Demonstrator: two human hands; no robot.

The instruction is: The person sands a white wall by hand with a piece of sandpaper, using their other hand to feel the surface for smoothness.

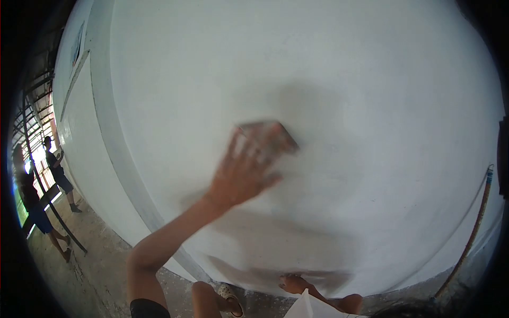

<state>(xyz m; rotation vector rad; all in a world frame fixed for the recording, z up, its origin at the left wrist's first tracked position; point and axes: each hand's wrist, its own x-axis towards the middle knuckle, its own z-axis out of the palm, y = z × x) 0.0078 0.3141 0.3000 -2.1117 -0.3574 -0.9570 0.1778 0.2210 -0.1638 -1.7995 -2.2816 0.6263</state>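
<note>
My left hand (241, 169) is raised against the white wall (344, 69), blurred by motion. Its fingers spread over a dark, flat, thin-edged piece (289, 139) and press it to the wall surface. The thumb shows on the right side, below that piece. Low in the view, near the base of the wall, is my right hand (291, 283); its fingers are small and unclear, and nothing can be made out in them. Shadows of the arm and head fall on the wall.
A stick with a blue-wrapped top (488, 177) leans at the right. Two people (37, 204) (58, 169) stand at the far left near a dark slanting pole (45, 204). A perforated clog (230, 300) and a knee (203, 294) show below, above the grey floor (101, 275).
</note>
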